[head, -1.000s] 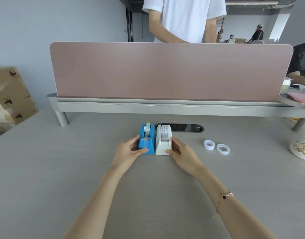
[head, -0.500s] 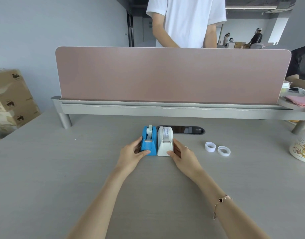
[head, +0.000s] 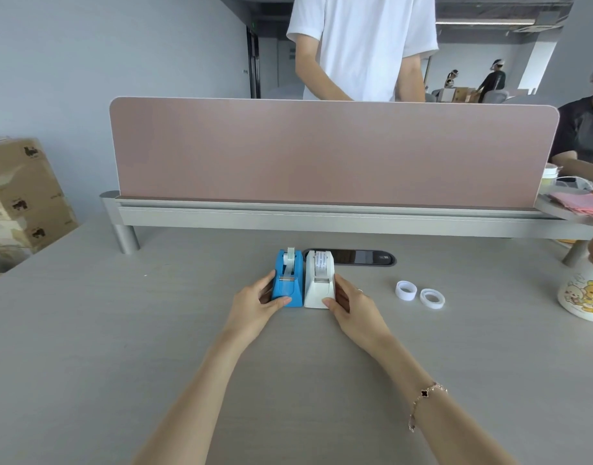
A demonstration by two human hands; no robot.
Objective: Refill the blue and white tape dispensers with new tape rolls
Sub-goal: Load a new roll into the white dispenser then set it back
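Observation:
A blue tape dispenser point(head: 287, 280) and a white tape dispenser point(head: 318, 280) stand side by side, touching, on the grey desk point(head: 120, 330). Each has a tape roll seated in it with the strip running down to the cutter. My left hand point(head: 256, 305) grips the blue dispenser's left side, thumb on its front. My right hand point(head: 353, 305) grips the white dispenser's right side. Two small white tape rings lie apart to the right, one standing on edge point(head: 406, 290), one lying flat point(head: 432, 298).
A pink divider panel point(head: 332, 152) on a grey rail closes the desk's far side, with a person in a white shirt standing behind it. A dark cable slot point(head: 362, 257) lies behind the dispensers. A bear-print container point(head: 583, 293) stands at the right edge; cardboard boxes point(head: 20, 193) are stacked at left.
The hands and both dispensers keep the same hold and place; only the head camera has tilted up slightly, showing more of the room.

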